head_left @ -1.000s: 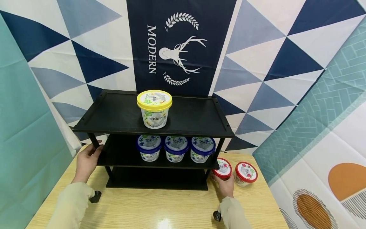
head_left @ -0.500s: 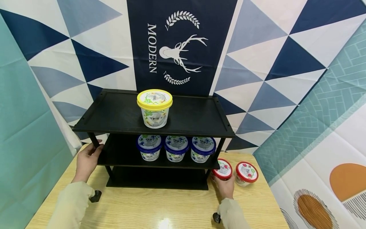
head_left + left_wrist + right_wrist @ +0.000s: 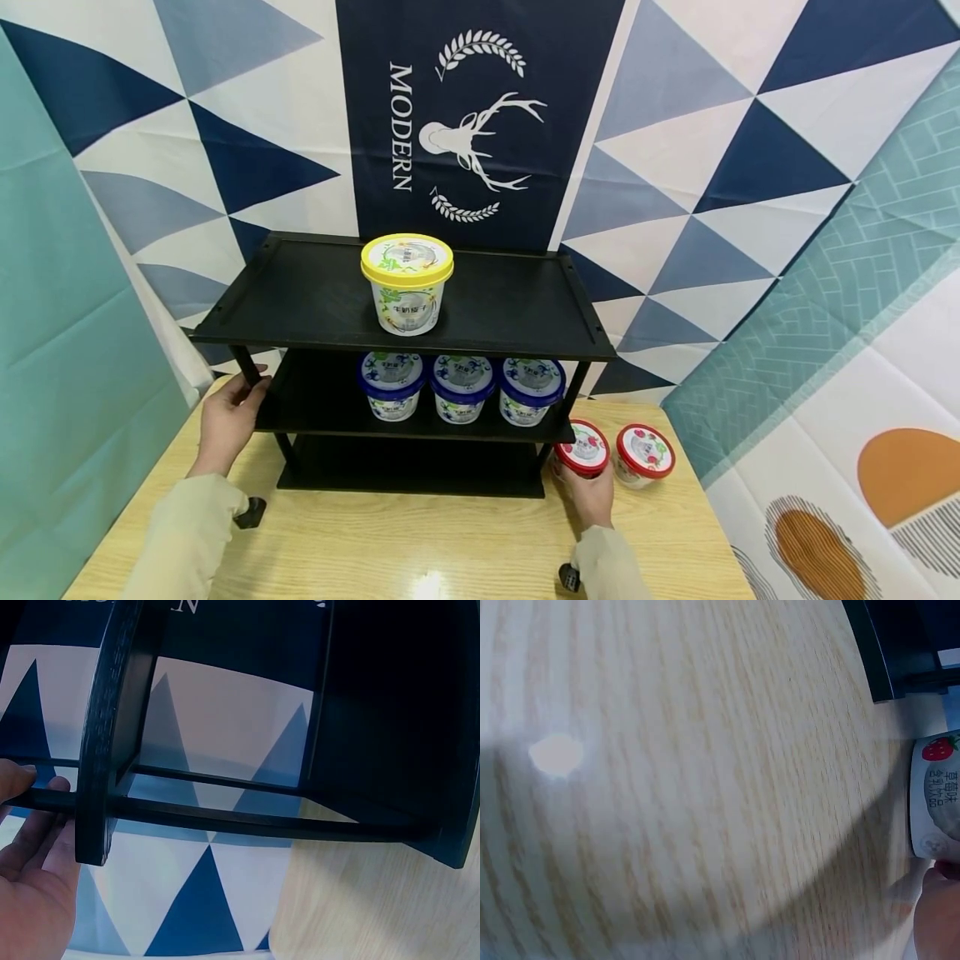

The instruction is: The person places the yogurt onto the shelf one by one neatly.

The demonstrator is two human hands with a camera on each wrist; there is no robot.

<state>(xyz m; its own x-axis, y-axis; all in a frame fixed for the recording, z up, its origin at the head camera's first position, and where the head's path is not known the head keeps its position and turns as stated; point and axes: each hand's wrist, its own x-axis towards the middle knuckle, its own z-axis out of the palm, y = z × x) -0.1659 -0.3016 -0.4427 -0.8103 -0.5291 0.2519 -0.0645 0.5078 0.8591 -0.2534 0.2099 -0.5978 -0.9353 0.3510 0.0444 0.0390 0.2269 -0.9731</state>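
A black three-tier shelf (image 3: pixel 322 312) stands on the table. My left hand (image 3: pixel 227 425) grips its left front post between the upper two tiers, thumb and fingers on either side; in the left wrist view, the fingers of that hand (image 3: pixel 37 877) curl round the post. At the shelf's right, my right hand (image 3: pixel 591 493) holds a red-lidded tub (image 3: pixel 584 447) low on its front side. The right wrist view catches the strawberry-printed side of this tub (image 3: pixel 939 795) and part of a finger (image 3: pixel 939 911). Another red-lidded tub (image 3: pixel 645 451) stands just right of it.
One yellow-lidded tub (image 3: pixel 407 285) sits on the top tier. Three blue-lidded tubs (image 3: pixel 462 389) line the right part of the middle tier. Behind rises a patterned cloth backdrop (image 3: pixel 277 125); the wooden table (image 3: pixel 360 542) extends in front.
The right hand and its red-lidded tub have shifted very slightly toward the front of the table. The left hand keeps its hold on the post.
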